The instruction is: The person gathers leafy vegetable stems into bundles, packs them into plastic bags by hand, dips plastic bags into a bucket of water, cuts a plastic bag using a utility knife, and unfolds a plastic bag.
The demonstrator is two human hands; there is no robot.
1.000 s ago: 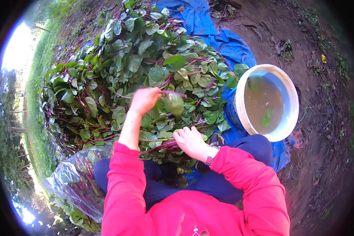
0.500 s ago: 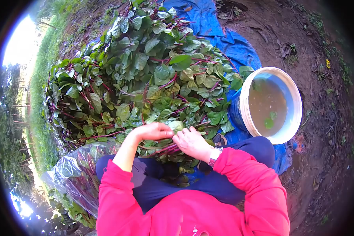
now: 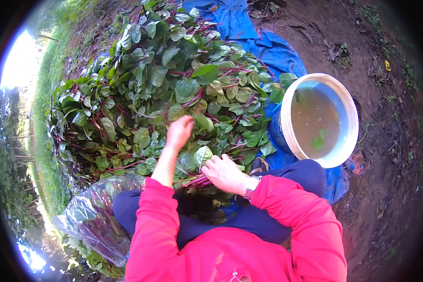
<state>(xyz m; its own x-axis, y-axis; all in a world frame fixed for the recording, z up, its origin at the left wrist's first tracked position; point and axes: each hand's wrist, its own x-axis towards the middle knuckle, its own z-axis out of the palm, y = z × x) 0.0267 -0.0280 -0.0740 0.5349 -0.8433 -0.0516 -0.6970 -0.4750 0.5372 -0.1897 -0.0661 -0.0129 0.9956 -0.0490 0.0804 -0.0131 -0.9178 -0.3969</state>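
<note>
A large heap of leafy greens with purple-red stems [image 3: 155, 75], resembling Malabar spinach, spreads in front of me. My right hand [image 3: 224, 175], with a wristwatch [image 3: 250, 188] at its cuff, is closed around a bunch of these stems [image 3: 197, 181] above my lap. A pale green leaf [image 3: 202, 155] stands up beside its fingers. Over the near part of the heap is my left hand [image 3: 178, 133], its fingertips blurred and close to a leaf [image 3: 204, 121]; whether they grip it I cannot make out.
At the right stands a tilted-looking bucket [image 3: 289, 123] of murky water with a green leaf floating in it. A blue tarp [image 3: 282, 49] lies beneath the heap. By my left knee is a clear plastic bag [image 3: 91, 221] of greens. Bare soil [image 3: 385, 141] extends rightward.
My left hand has moved away from my right hand, forward over the heap. The right hand stays closed on the stems, nearly in place. The whole view has shifted slightly.
</note>
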